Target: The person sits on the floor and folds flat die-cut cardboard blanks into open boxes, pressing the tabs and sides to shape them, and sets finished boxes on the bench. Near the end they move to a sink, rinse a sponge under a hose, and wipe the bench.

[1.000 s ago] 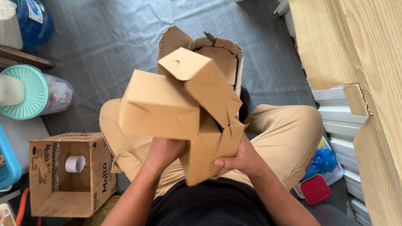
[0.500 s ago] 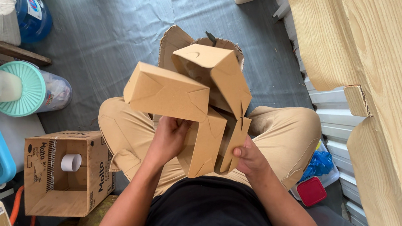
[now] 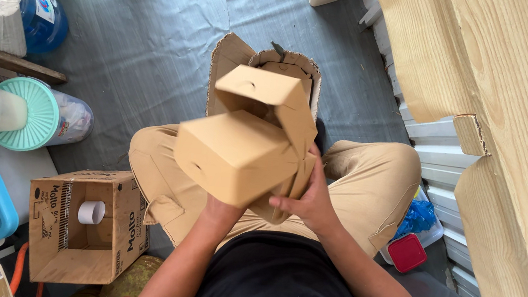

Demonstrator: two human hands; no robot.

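At frame centre, the right hand (image 3: 307, 201) grips a brown folded cardboard box (image 3: 237, 155), fingers curled on its side. The left hand (image 3: 219, 207) is hidden beneath it, so I cannot tell its grip.

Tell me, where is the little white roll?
In the head view, lower left: the white roll sits inside the open cardboard box on the floor, beside the person's left knee.
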